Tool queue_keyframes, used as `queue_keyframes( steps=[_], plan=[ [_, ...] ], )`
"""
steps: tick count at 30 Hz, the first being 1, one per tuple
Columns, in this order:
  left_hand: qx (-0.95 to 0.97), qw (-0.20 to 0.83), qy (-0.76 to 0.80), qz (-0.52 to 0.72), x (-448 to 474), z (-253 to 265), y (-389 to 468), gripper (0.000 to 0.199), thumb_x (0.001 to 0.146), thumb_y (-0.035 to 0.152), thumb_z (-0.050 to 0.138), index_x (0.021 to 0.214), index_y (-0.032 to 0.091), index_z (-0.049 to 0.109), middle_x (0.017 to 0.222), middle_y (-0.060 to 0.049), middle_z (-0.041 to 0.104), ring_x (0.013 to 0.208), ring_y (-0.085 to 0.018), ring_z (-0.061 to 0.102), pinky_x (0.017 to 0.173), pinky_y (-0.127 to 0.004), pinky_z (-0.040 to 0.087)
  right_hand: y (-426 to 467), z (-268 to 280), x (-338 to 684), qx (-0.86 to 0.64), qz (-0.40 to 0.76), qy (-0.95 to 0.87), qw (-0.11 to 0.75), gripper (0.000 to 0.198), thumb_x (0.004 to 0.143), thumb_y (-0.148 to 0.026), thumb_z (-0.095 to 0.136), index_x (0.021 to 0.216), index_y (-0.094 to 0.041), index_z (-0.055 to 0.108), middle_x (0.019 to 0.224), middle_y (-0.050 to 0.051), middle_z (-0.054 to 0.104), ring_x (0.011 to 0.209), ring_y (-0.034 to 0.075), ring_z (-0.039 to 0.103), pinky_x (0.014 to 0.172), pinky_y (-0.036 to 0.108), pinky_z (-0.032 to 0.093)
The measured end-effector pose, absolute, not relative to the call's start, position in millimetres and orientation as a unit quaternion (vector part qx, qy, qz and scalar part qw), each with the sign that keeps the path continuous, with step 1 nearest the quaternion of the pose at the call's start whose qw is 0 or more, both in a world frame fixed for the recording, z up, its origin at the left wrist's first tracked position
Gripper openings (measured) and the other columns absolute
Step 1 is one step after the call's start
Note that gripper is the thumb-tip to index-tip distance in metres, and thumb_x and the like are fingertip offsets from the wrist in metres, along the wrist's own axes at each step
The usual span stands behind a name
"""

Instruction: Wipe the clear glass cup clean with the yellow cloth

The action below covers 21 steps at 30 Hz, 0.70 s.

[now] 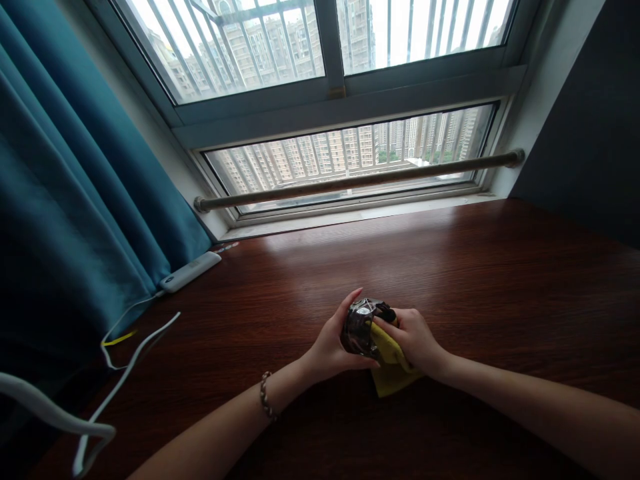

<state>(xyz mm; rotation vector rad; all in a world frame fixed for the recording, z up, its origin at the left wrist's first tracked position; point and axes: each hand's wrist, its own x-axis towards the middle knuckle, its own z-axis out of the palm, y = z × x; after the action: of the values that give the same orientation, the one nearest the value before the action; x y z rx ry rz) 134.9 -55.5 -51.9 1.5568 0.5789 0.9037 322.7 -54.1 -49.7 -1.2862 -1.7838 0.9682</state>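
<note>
Over the middle of the wooden tabletop, my left hand (334, 347) curls round the left side of a dark, shiny, rounded object (357, 328) that looks like tinted glass. A black part shows at its upper right; its exact kind I cannot make out. My right hand (416, 340) is closed on a yellow cloth (393, 373), pressing it to the object's right side. One end of the cloth hangs below the fingers. Part of the object is hidden behind the cloth and both hands.
The brown wooden tabletop (480, 267) reaches to a window with a metal rail (360, 181) across it. At the left are a blue curtain (90, 167), a white power strip (191, 272), a white cable (131, 367) and a thin yellow strip (120, 338).
</note>
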Motion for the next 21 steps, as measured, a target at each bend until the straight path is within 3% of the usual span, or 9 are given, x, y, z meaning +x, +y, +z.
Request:
queue_keyframes(
  steps=[5,10,14,18,21],
  plan=[
    [0.680,0.568,0.264,0.381,130.1,-48.9,-53.3,0.092,0.057,0.020,0.086,0.134,0.022,0.036,0.124,-0.012,0.054,0.112,-0.031,0.053,0.097,-0.041,0.042,-55.1,-51.3,323.9,-0.501,0.376,-0.696,0.351,0.044,0.081,-0.055,0.050,0.068,-0.014,0.062,0.067,0.004,0.062,0.063,0.015,0.054,0.056,0.025,0.034],
    [0.704,0.541,0.288,0.360,124.4,-44.3,-45.5,0.082,0.054,0.046,0.084,0.124,0.015,0.054,0.128,-0.015,0.051,0.126,-0.038,0.038,0.106,-0.048,0.029,-58.0,-49.8,323.9,-0.499,0.360,-0.714,0.333,0.044,0.081,-0.054,0.050,0.068,-0.014,0.062,0.067,0.005,0.063,0.062,0.015,0.054,0.057,0.026,0.035],
    [0.752,0.498,0.267,0.338,124.6,-42.1,-40.0,0.070,0.066,0.068,0.064,0.114,0.017,0.064,0.128,-0.012,0.053,0.133,-0.037,0.024,0.109,-0.050,0.019,-59.4,-48.8,325.1,-0.491,0.350,-0.728,0.327,0.040,0.081,-0.052,0.051,0.073,-0.015,0.064,0.070,0.005,0.064,0.062,0.015,0.055,0.059,0.025,0.035],
    [0.777,0.464,0.259,0.337,125.1,-45.8,-39.2,0.060,0.078,0.068,0.050,0.107,0.019,0.068,0.120,-0.010,0.059,0.130,-0.034,0.029,0.110,-0.048,0.017,-58.5,-50.5,324.7,-0.492,0.337,-0.733,0.327,0.045,0.082,-0.054,0.047,0.061,-0.015,0.057,0.060,0.003,0.058,0.055,0.012,0.049,0.054,0.025,0.031],
    [0.764,0.471,0.260,0.356,124.1,-49.4,-40.1,0.064,0.080,0.070,0.044,0.111,0.018,0.065,0.119,-0.010,0.060,0.128,-0.034,0.033,0.109,-0.048,0.019,-56.8,-51.1,323.4,-0.501,0.338,-0.724,0.333,0.049,0.082,-0.056,0.046,0.058,-0.014,0.055,0.058,0.003,0.056,0.054,0.012,0.047,0.053,0.025,0.030]
  ],
)
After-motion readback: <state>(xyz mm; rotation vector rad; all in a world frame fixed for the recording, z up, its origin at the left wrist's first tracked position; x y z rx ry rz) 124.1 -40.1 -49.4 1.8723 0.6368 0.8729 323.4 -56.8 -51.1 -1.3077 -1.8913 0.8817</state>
